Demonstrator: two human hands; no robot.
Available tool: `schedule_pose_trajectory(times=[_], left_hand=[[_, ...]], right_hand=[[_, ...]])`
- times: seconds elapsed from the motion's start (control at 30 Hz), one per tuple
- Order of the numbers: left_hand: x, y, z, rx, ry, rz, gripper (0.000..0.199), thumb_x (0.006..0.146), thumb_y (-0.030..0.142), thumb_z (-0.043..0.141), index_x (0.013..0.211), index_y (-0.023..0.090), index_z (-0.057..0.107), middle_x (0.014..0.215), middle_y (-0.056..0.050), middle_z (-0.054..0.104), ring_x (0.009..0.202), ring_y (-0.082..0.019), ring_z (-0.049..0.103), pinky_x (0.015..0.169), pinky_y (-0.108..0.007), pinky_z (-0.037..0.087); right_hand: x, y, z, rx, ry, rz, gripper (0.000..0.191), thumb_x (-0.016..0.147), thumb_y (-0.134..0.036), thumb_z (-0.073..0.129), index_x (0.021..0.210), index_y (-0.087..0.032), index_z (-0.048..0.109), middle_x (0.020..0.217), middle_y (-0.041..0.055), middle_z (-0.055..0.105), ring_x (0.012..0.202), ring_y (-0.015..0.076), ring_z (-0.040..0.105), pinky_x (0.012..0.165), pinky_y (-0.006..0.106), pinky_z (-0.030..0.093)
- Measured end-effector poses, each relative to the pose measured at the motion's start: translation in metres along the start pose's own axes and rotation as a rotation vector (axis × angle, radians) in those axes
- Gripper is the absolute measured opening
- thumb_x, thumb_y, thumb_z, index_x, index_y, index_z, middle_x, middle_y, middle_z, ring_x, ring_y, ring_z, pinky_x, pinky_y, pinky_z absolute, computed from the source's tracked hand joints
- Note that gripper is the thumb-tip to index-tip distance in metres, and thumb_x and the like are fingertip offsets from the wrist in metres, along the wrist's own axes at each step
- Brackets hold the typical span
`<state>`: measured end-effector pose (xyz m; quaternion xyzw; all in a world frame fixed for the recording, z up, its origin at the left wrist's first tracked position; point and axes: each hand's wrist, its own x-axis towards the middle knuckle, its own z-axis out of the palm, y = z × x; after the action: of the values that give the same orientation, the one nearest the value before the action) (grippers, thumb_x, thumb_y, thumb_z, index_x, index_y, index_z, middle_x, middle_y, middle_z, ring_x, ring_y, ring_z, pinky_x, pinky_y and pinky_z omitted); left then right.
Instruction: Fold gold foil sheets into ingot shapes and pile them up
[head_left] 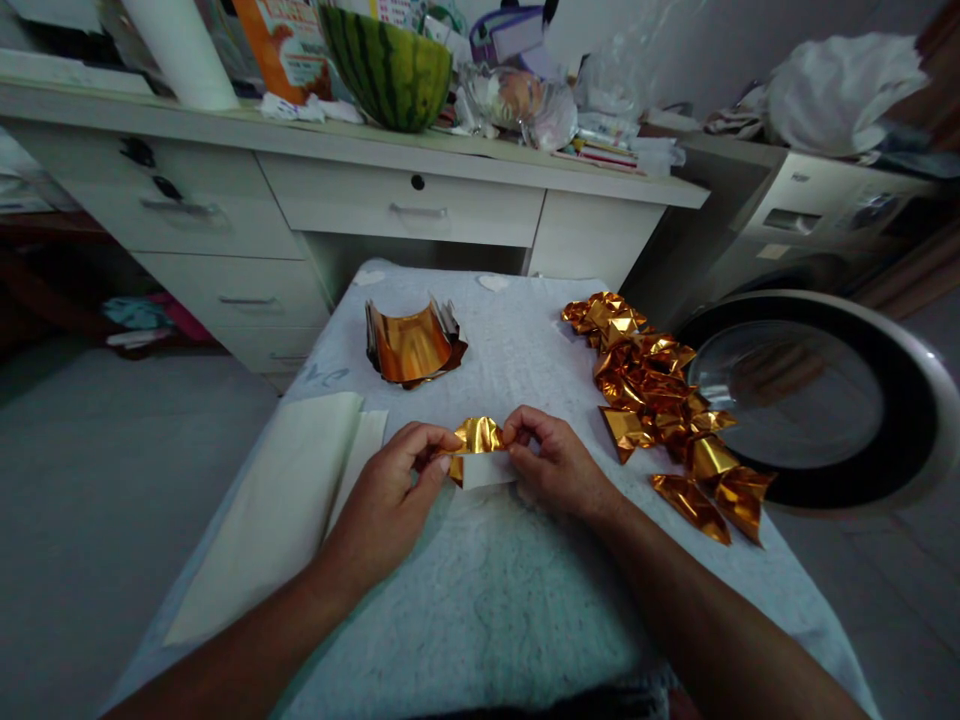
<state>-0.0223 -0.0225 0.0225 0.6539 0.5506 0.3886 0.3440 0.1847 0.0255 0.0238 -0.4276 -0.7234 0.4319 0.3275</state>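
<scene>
Between my two hands is a small piece of gold foil (480,436) with a white paper part (486,470) below it. My left hand (397,490) pinches its left end between thumb and fingers. The right end is pinched by my right hand (551,460). Beyond them stands a curved stack of gold foil sheets (414,345). A pile of folded gold foil pieces (652,385) lies to the right. Pale paper sheets (277,490) lie on the left, partly behind my left forearm.
The cloth-covered table (510,600) is under everything. Behind it stands a white desk (450,150) with drawers, holding a cut watermelon (390,70) and clutter. A washing machine's open round door (802,400) borders the right side.
</scene>
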Motion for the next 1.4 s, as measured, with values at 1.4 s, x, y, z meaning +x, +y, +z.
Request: schedule_pose_trajectory(times=[1.4], left_hand=[[-0.003, -0.001, 0.015, 0.474, -0.197, 0.32, 0.018, 0.08, 0.014, 0.062, 0.098, 0.02, 0.062, 0.113, -0.008, 0.055, 0.108, -0.027, 0.051, 0.094, -0.047, 0.047]], right_hand=[[-0.01, -0.013, -0.019, -0.618, -0.418, -0.148, 0.024, 0.07, -0.016, 0.066, 0.093, -0.019, 0.059, 0.097, 0.0052, 0.053, 0.091, 0.0217, 0.044, 0.084, 0.037, 0.036]])
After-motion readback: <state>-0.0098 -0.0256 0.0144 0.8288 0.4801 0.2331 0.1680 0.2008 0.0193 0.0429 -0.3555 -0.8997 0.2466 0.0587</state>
